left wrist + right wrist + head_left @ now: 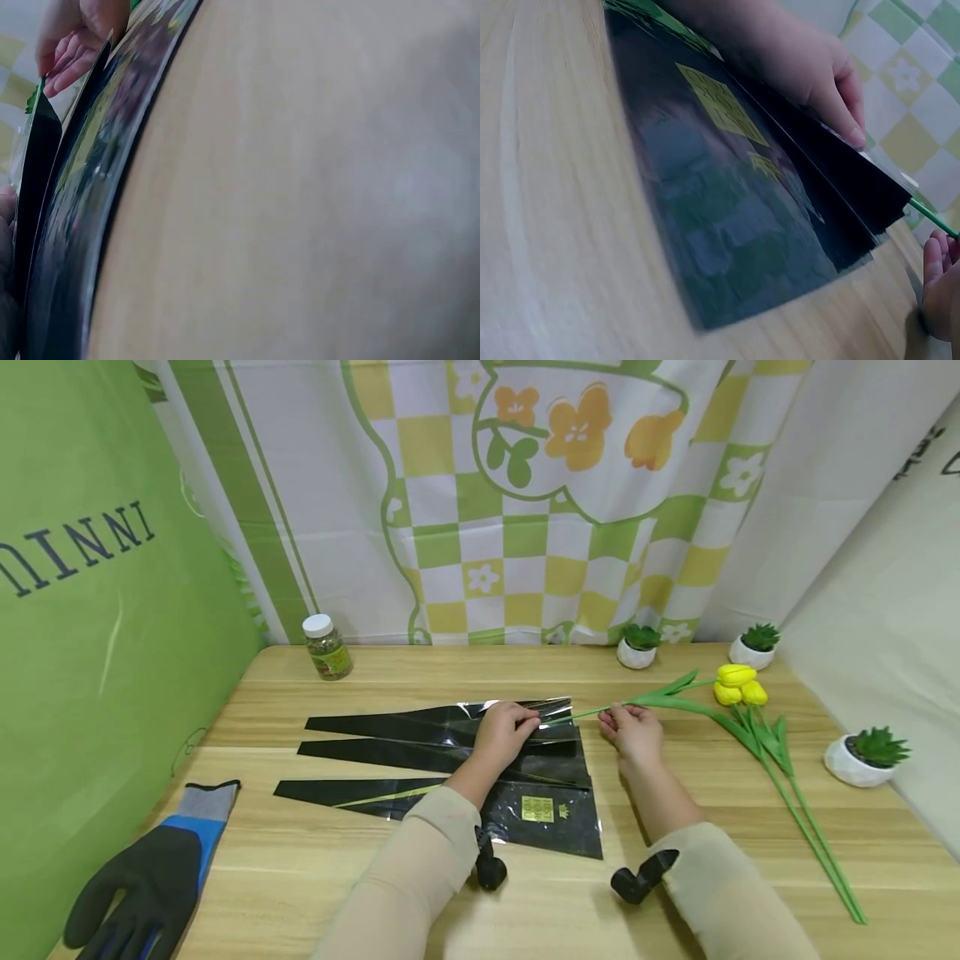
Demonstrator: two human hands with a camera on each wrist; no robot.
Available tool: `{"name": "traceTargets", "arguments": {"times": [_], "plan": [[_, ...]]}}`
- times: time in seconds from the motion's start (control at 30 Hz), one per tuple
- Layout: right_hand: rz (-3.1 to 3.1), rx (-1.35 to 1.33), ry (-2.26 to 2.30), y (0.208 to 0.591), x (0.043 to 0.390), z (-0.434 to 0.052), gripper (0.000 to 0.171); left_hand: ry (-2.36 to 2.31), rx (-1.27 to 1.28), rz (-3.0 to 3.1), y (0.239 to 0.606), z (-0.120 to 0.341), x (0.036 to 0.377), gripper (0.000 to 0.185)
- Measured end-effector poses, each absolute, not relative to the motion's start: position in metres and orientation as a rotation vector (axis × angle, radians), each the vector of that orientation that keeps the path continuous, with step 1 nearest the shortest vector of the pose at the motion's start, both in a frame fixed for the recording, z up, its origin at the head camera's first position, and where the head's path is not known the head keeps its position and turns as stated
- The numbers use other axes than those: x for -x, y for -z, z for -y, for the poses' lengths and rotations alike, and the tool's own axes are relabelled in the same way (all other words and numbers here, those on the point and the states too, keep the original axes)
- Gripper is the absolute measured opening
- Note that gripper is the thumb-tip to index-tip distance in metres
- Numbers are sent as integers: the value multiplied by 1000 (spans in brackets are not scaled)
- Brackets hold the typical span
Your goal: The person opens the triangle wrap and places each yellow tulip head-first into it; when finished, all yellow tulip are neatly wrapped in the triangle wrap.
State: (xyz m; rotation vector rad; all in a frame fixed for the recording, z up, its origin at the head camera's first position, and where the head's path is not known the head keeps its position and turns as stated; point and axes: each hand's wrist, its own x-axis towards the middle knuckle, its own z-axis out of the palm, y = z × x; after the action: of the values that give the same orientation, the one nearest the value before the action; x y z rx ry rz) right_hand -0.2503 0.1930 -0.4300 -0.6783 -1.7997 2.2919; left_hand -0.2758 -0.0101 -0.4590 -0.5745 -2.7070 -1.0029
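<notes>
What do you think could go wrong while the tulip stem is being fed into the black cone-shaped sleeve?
The left hand lifts only the edge of the glossy black plastic flower sleeve; if that edge slips, the mouth may close on the thin green stem. The right hand pinches the stem far from the yellow artificial tulip head, so the stem could bend or the leaves snag on the opening. The other black sleeves lie overlapped beneath and may slide on the wooden table.

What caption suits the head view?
Left hand lifts a black flower sleeve open while right hand feeds in a yellow tulip stem.
</notes>
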Motion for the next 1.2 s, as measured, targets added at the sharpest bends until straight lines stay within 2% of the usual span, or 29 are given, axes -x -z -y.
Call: {"name": "traceTargets", "arguments": {"times": [0.83, 0.9, 1.07, 1.2], "plan": [[1828, 620, -2453, 428, 249, -168, 7, 983, 516, 2805, 458, 8, 272, 22], [1838, 612, -2463, 428, 248, -169, 12, 989, 510, 2813, 457, 7, 271, 22], [1904, 588, -2471, 426, 244, -175, 43, 1014, 484, 2830, 456, 7, 270, 23], [1977, 577, -2462, 425, 240, -182, 50, 1034, 471, 2833, 456, 7, 271, 23]]}}
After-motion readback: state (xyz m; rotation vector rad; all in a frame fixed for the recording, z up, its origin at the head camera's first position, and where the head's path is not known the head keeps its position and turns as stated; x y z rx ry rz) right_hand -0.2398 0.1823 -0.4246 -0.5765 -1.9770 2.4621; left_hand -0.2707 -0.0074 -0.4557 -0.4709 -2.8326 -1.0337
